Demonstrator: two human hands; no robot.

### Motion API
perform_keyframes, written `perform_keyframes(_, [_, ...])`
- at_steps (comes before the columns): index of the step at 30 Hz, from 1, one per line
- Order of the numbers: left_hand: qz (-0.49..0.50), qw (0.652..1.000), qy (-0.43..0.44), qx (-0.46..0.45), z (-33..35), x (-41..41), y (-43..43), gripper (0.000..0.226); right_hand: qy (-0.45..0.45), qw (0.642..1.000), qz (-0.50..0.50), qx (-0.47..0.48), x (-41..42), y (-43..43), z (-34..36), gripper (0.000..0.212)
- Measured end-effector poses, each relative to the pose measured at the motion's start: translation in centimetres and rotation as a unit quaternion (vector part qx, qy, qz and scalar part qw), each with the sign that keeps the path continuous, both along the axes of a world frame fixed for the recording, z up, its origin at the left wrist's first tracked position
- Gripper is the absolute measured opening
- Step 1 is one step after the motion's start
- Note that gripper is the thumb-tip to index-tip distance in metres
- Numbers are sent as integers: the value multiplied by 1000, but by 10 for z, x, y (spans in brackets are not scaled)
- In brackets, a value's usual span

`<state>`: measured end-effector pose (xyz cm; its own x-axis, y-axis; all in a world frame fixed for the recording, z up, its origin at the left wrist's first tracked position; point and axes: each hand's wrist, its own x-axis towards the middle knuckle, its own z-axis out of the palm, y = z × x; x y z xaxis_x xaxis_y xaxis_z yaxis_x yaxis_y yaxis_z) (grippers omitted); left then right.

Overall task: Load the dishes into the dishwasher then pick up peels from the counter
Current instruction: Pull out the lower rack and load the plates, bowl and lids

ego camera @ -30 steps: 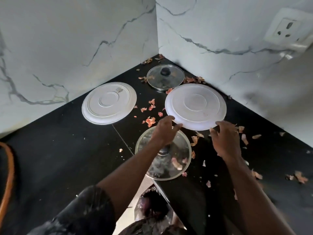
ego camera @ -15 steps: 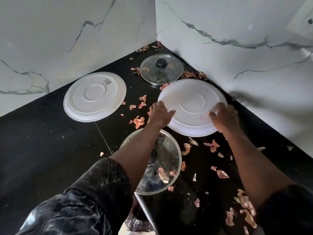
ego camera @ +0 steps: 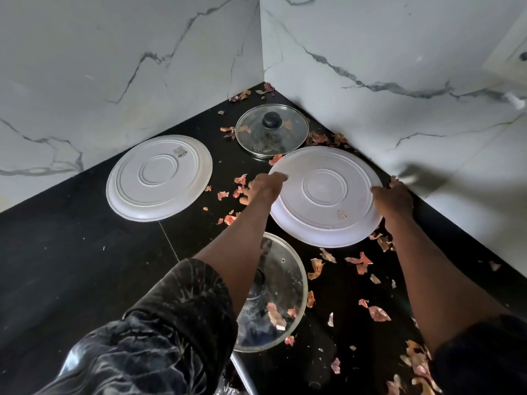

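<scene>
1. Both hands moved outward; left hand [ego camera: 263,188] and right hand [ego camera: 395,199] now grip opposite rims of the upside-down round white plate [ego camera: 325,195] between them.
2. Pinkish dry peels [ego camera: 377,313] lie around both wrists.

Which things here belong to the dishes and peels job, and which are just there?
Job: round white plate in left hand and right hand; second white plate; black-knobbed glass lid; larger glass lid; reddish papery peels.
Just there: white wall socket; marbled wall.

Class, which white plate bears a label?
The left plate, by the left wall: a small label sits on its upturned base. The right plate has none.
</scene>
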<state>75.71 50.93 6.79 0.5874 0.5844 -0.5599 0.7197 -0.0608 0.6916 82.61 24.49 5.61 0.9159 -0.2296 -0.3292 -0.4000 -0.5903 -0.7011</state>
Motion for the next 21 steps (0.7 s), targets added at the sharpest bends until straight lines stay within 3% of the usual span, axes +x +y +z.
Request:
perform_keyframes(4, [7, 998, -29, -55, 17, -9, 1, 90, 1, 999, 9, -36, 0, -4, -2, 68])
perform_keyframes(8, [2, 1000, -13, 3, -17, 6, 17, 85, 9, 992, 48, -112, -3, -6, -10, 59])
perform_keyframes(14, [-8, 995, -94, -25, 32, -23, 4, 48, 10, 989, 58, -136, -5, -1, -9, 69])
perform_keyframes(18, [4, 982, -161, -103, 40, -41, -2, 42, 0, 997, 54, -54, -5, -7, -8, 78])
perform_keyframes(21, [-3, 974, -206, -98, 50, -54, -7, 38, -53, 996, 28, 73, -11, -7, 3, 77])
